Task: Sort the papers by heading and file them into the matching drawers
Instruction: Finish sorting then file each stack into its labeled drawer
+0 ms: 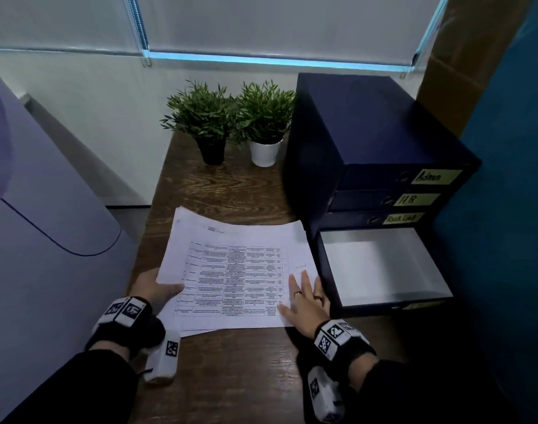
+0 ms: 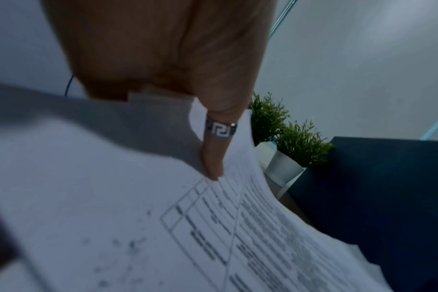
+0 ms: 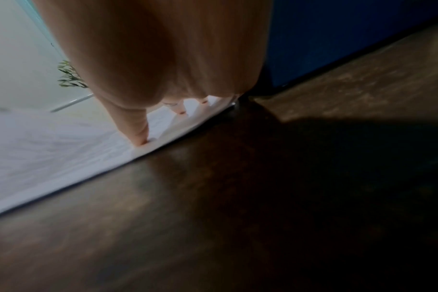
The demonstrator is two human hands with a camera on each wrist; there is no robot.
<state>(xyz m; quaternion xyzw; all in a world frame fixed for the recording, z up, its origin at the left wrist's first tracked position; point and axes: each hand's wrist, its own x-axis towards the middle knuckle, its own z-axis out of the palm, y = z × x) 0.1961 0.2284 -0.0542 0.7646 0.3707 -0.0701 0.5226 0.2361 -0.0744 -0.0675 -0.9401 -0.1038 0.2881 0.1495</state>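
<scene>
A stack of printed papers [image 1: 234, 270] lies mid-desk. The left hand [image 1: 157, 289] at 8 o'clock pinches its lifted edge; the right hand [image 1: 306, 301], fingers flat, pins it, probably steadying. An open drawer [image 1: 381, 267] waits at 3 o'clock.

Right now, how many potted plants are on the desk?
2: a plant in a black pot at the desk's far edge, a plant in a white pot right of it.
</scene>
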